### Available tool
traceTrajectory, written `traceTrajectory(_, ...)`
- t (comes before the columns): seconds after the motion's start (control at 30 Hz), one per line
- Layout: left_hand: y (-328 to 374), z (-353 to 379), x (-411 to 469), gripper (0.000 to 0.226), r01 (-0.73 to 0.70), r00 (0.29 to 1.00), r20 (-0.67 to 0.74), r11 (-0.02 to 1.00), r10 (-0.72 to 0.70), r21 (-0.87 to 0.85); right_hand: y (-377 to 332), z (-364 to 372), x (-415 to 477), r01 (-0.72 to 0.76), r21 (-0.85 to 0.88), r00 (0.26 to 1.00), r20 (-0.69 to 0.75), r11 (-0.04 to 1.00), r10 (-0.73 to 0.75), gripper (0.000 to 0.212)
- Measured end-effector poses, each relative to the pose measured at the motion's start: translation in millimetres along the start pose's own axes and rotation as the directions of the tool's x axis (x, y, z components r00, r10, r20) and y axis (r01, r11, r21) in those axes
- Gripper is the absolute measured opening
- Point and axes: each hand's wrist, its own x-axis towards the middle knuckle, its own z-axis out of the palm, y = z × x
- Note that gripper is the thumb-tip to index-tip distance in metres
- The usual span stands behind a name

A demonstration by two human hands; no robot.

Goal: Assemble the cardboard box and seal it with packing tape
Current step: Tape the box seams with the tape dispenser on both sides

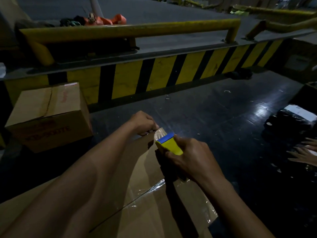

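Observation:
A brown cardboard box [147, 200] lies in front of me on the dark floor, with shiny clear tape along its top seam. My right hand [190, 157] grips a yellow and blue tape dispenser [169, 146] at the box's far edge. A strip of clear tape [160, 133] stretches from the dispenser to the far corner. There my left hand [143, 123] pinches the tape end against the cardboard. Both forearms cross over the box top.
A closed brown carton with red print [49, 115] stands at left by a yellow and black striped curb [159, 76]. Yellow guard rails [130, 29] run behind it. Another person's hands [305, 152] and black wrapped packages [289, 121] are at right.

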Motion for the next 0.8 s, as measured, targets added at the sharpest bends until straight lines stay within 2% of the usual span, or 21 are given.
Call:
traceTrajectory(0.13,-1,-1,-1,0.016,0.086,0.995,0.048,0.994,-0.082,-0.074,1,4,-1,0.009,-0.040,1.000,-0.019,0.999,-0.009,0.071)
traceTrajectory(0.23,0,4,1,0.018,0.088,0.996,0.004,0.993,-0.088,-0.082,0,4,-2,0.022,-0.048,0.999,-0.037,0.999,-0.024,0.070)
traceTrajectory(0.33,-8,8,2,0.007,0.020,0.999,-0.049,0.999,-0.019,0.036,-2,1,-5,0.037,-0.026,0.999,-0.028,0.999,-0.038,0.068)
traceTrajectory(0.43,-19,15,0,0.011,0.002,0.998,-0.067,0.997,0.003,0.075,-3,0,-8,0.047,-0.035,0.998,-0.034,0.998,-0.049,0.065)
traceTrajectory(0.5,-19,15,-6,0.011,-0.038,0.972,-0.225,0.993,0.064,0.115,-2,1,-8,0.044,-0.040,0.998,-0.039,0.998,-0.046,0.067)
traceTrajectory(0.57,-13,18,-16,0.014,-0.170,0.898,-0.382,0.972,0.221,0.162,-1,3,-8,0.034,-0.039,0.998,-0.046,0.999,-0.036,0.067)
traceTrajectory(0.63,-7,25,-30,0.019,-0.318,0.854,-0.336,0.910,0.397,0.267,0,4,-8,0.026,-0.027,0.998,-0.050,0.999,-0.027,0.065)
traceTrajectory(0.67,-6,29,-37,0.021,-0.349,0.862,-0.268,0.888,0.430,0.299,0,4,-7,0.024,-0.025,0.998,-0.050,0.999,-0.025,0.065)
traceTrajectory(0.73,-9,33,-46,0.021,-0.342,0.900,-0.175,0.896,0.399,0.283,0,3,-8,0.027,-0.031,0.999,-0.042,0.999,-0.028,0.063)
traceTrajectory(0.8,-13,32,-45,0.022,-0.336,0.913,-0.154,0.910,0.378,0.243,1,3,-9,0.046,-0.031,0.998,-0.047,0.998,-0.048,0.058)
